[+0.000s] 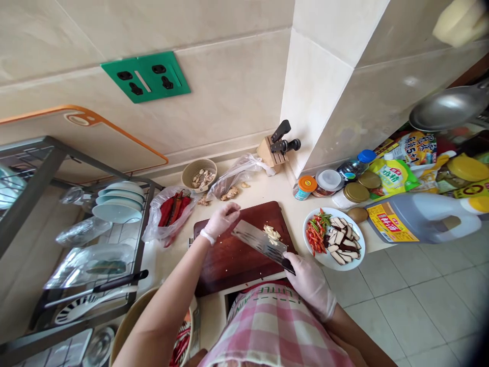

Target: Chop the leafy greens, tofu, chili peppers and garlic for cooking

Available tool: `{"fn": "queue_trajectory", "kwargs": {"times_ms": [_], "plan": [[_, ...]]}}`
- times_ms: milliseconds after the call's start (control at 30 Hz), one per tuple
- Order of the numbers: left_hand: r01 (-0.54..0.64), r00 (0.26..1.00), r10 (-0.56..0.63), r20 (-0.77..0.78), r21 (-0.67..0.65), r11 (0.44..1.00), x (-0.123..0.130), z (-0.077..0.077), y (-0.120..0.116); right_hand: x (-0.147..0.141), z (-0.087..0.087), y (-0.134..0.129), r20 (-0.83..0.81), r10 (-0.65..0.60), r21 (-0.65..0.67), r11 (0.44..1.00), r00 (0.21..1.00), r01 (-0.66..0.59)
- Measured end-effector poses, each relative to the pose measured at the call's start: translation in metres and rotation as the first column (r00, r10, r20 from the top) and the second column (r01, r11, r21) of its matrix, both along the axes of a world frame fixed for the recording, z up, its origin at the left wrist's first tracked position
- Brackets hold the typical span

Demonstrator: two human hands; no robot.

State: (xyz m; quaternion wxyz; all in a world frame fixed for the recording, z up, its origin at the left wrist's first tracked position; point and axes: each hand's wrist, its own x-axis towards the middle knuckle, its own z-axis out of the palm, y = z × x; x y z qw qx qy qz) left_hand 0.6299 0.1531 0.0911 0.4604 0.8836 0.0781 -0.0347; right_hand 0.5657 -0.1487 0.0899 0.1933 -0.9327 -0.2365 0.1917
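Observation:
My right hand (311, 283), in a clear glove, grips the dark handle of a cleaver (260, 239). The wide blade lies slanted over a dark red-brown cutting board (225, 262). Chopped pale pieces, which look like garlic (272, 234), sit on the board just beyond the blade. My left hand (223, 220), also gloved, is near the blade's far end with its fingers drawn together; whether anything is between them is hidden. To the right stands a white plate (307, 232) of chopped red and green chilies (318, 232) and sliced mushrooms (344, 242).
Behind the board are a basket of garlic (199, 173), ginger (230, 193), a knife block (271, 153) and a bag of red peppers (173, 209). A dish rack (139, 239) stands left. Jars (304, 187) and a large jug (424, 216) line the right side.

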Motion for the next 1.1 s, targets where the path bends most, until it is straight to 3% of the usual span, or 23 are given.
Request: {"fn": "queue_trajectory", "kwargs": {"times_ms": [67, 133, 233, 300, 400, 600, 767, 833, 933, 1100], "plan": [[0.271, 0.957, -0.265, -0.116, 0.036, 0.962, 0.008, 0.015, -0.012, -0.002, -0.002, 0.001, 0.007, 0.073, -0.040, 0.997, 0.997, -0.073], [0.490, 0.852, -0.459, -0.254, 0.075, 0.869, 0.009, 0.023, -0.032, -0.003, -0.003, 0.002, 0.021, 0.116, -0.085, 0.990, 0.993, -0.113], [0.645, 0.738, -0.563, -0.372, 0.143, 0.751, 0.006, 0.018, -0.066, 0.000, -0.002, 0.005, 0.055, 0.159, -0.137, 0.979, 0.986, -0.150], [0.661, 0.730, -0.568, -0.380, 0.180, 0.729, 0.004, 0.007, -0.082, 0.002, 0.000, 0.007, 0.090, 0.186, -0.162, 0.972, 0.978, -0.170], [0.633, 0.763, -0.548, -0.344, 0.227, 0.740, 0.007, -0.009, -0.092, 0.004, 0.000, 0.007, 0.152, 0.226, -0.163, 0.966, 0.962, -0.201], [0.541, 0.837, -0.462, -0.292, 0.314, 0.780, 0.028, -0.019, -0.075, -0.009, -0.016, -0.012, 0.245, 0.303, -0.125, 0.952, 0.921, -0.280], [0.622, 0.783, -0.562, -0.267, 0.348, 0.701, 0.034, -0.028, -0.065, -0.018, -0.027, -0.032, 0.265, 0.311, -0.065, 0.950, 0.913, -0.305], [0.631, 0.776, -0.570, -0.272, 0.356, 0.689, 0.033, -0.031, -0.067, -0.016, -0.025, -0.033, 0.237, 0.308, -0.054, 0.951, 0.921, -0.304], [0.603, 0.798, -0.539, -0.270, 0.345, 0.720, 0.032, -0.031, -0.068, -0.010, -0.017, -0.027, 0.123, 0.289, -0.012, 0.957, 0.949, -0.290], [0.602, 0.789, -0.502, -0.353, 0.281, 0.748, 0.035, -0.019, -0.068, 0.004, -0.001, -0.011, -0.089, 0.202, 0.087, 0.977, 0.975, -0.194]]}}
